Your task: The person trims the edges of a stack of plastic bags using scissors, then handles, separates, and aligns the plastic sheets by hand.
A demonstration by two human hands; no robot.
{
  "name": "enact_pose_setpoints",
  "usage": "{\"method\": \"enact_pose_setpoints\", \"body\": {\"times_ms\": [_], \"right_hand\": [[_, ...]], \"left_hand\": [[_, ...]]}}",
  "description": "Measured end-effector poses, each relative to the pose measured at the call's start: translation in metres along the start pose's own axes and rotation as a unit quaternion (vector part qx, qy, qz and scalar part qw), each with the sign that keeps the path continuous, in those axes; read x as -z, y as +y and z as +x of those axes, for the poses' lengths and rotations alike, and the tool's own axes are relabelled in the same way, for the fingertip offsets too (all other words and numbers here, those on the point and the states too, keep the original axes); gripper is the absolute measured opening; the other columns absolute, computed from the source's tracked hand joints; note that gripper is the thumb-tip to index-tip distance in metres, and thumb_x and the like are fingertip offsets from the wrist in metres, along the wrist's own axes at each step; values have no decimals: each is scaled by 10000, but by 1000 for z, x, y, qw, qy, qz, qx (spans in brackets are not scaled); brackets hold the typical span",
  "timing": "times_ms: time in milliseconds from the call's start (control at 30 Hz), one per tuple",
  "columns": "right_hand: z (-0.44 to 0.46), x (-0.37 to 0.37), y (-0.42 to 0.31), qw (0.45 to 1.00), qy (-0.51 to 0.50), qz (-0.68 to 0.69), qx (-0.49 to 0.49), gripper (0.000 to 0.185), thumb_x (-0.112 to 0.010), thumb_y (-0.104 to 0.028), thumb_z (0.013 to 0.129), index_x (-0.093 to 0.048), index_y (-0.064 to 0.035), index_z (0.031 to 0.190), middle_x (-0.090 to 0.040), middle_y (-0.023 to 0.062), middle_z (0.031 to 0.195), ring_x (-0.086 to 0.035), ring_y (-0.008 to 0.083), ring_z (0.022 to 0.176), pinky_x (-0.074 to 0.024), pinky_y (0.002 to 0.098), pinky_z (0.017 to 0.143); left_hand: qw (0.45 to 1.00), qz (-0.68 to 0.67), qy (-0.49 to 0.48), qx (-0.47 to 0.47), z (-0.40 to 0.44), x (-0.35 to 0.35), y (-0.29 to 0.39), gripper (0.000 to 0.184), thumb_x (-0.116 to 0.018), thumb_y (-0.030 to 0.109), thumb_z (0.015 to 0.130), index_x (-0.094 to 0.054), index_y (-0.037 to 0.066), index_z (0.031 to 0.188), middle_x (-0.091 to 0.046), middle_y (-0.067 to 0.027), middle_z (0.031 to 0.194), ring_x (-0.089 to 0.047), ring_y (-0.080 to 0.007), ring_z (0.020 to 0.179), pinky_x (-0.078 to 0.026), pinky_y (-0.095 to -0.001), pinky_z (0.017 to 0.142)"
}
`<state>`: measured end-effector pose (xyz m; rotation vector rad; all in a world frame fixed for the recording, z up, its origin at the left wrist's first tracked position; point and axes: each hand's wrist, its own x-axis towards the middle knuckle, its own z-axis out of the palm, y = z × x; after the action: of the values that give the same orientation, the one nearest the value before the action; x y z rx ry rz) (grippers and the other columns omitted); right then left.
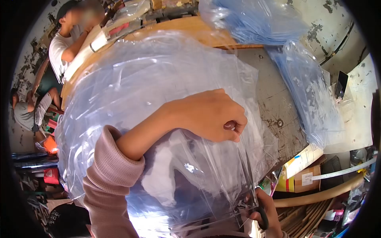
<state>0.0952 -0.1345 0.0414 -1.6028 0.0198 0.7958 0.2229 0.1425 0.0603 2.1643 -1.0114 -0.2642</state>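
Observation:
A large heap of clear plastic sheeting (131, 87) covers the table in front of me. My left hand (214, 115) reaches across it from a rolled-up pink sleeve. Its fingers are curled closed on the plastic, which is drawn into taut folds below the knuckles. At the lower right, close to the table edge, my right hand (266, 210) grips a pair of scissors (262, 217) by the dark handles. The blades point up toward my left hand, lying along the folds. Plastic partly hides the right fingers.
Blue-tinted stacks of plastic (254, 23) lie at the back and down the right side (303, 95). A cardboard box (305, 178) and a curved tan tube (321, 194) are beyond the right edge. Two people (65, 43) are at the left, one seated lower (29, 109).

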Motion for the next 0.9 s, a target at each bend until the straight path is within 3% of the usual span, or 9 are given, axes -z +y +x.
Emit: {"method": "enact_pose_setpoints", "body": {"times_ms": [467, 533, 567, 633, 667, 733, 900], "right_hand": [[5, 21, -3, 999, -39, -18, -28, 784, -793, -610, 516, -531, 10, 917, -503, -6, 741, -459, 61, 635, -344, 202, 568], [7, 27, 1, 994, -60, -87, 13, 673, -839, -425, 588, -522, 6, 996, -553, 16, 727, -535, 95, 665, -457, 250, 610], [8, 27, 2, 994, -59, -86, 12, 673, -839, -425, 588, -522, 6, 996, -553, 16, 727, -535, 95, 665, -457, 250, 610], [10, 24, 1, 994, -40, -93, 27, 676, -836, -433, 592, -519, 8, 994, -556, 28, 732, -539, 96, 661, -453, 240, 588], [10, 22, 0, 994, -40, -94, 27, 676, -836, -433, 592, -519, 8, 994, -556, 28, 732, -539, 96, 661, -453, 240, 588], [11, 17, -2, 998, -16, -58, 33, 681, -836, -437, 589, -515, 8, 992, -564, 31, 723, -548, 100, 656, -456, 240, 599], [16, 22, -3, 992, -32, -115, 37, 654, -840, -420, 581, -528, 5, 967, -564, 32, 673, -544, 110, 616, -426, 240, 556]], "left_hand": [[1000, -20, 10, 8, -1, -3, -4, 193, -672, 181, 754, -553, 53, 673, -550, -21, 629, -532, -182, 545, -404, -309, 542], [999, -39, 22, -5, -1, -3, -4, 161, -680, 146, 748, -558, 42, 740, -546, -27, 627, -534, -181, 545, -400, -311, 522], [999, -39, 22, -5, -1, -2, -3, 161, -680, 146, 748, -558, 42, 740, -546, -27, 627, -534, -181, 545, -400, -311, 522], [995, -69, -4, 74, 0, 3, 4, 224, -679, 115, 752, -535, 38, 905, -535, -28, 619, -529, -174, 538, -393, -308, 512], [995, -69, -4, 74, 0, 4, 5, 224, -679, 115, 752, -535, 38, 905, -535, -28, 619, -529, -174, 538, -393, -308, 512], [994, -92, -9, 65, 0, 5, 3, 379, -673, 97, 758, -454, 46, 1063, -525, -26, 615, -520, -167, 527, -385, -304, 507], [993, -98, -9, 61, 0, 5, 1, 440, -666, 94, 762, -409, 52, 1117, -523, -29, 618, -510, -166, 513, -374, -308, 498]]}}
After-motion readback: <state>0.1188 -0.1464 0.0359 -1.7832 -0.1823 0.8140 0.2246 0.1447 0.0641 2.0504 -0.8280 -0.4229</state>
